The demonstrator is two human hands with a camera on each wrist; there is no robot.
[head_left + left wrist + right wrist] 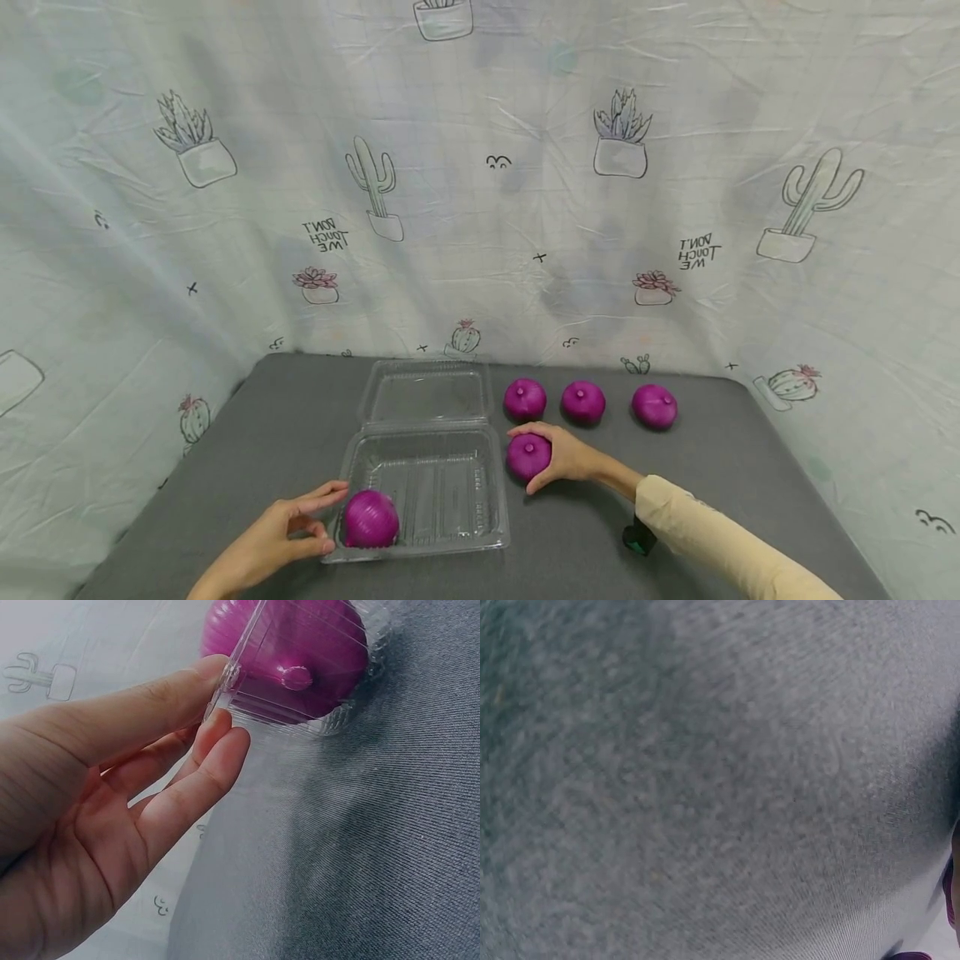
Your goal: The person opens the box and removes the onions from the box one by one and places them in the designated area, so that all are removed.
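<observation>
A clear plastic clamshell container (442, 546) lies with its lid (429, 398) folded back behind it. One purple onion (371, 518) sits in its near left corner. My left hand (273, 533) pinches the container's left rim between thumb and fingers; the left wrist view shows the thumb (169, 697) at the plastic edge, beside the onion (300, 645). To the right of the container, my right hand (561, 454) is curled round another purple onion (528, 457) on the table, thumb on the near side and fingers on the far side. The right wrist view shows mostly grey cloth.
Three more purple onions stand in a row at the back: one (525, 400) nearest the lid, one (582, 402) beside it, and one (655, 407) farther right. A grey cloth (300, 417) covers the table. A white patterned curtain (480, 208) hangs behind and at the sides.
</observation>
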